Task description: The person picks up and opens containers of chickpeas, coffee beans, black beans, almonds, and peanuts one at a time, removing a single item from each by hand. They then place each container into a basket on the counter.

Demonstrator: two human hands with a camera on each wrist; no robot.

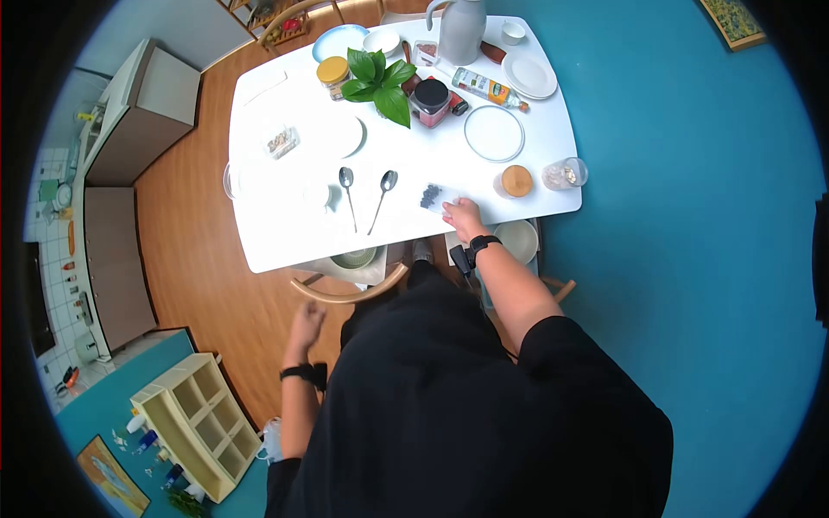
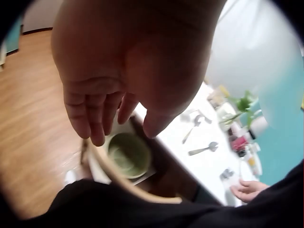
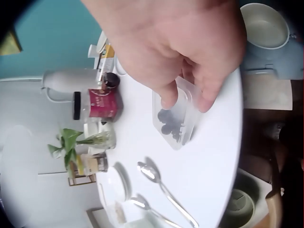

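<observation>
My right hand (image 1: pixel 465 218) grips one end of a small clear plastic box (image 3: pixel 192 102) at the table's near edge. The thumb and fingers pinch its walls, and several dark round berries (image 3: pixel 171 124) sit at the far end. Away from the table, beside the curved wooden chair back (image 1: pixel 350 298), my left hand (image 1: pixel 307 325) hangs in the air. Its fingers (image 2: pixel 97 118) droop loosely and hold nothing. To the left of the box lie two metal spoons (image 1: pixel 386 183).
A wooden-lidded jar (image 1: pixel 516 181) and a clear cup (image 1: pixel 565 173) stand right of the box. Behind are a white plate (image 1: pixel 494 134), a black-lidded jar (image 1: pixel 430 102), a bottle (image 1: pixel 484 86), a grey jug (image 1: pixel 462 34) and a leafy plant (image 1: pixel 380 82). Bowls (image 1: pixel 516 240) rest on chairs below.
</observation>
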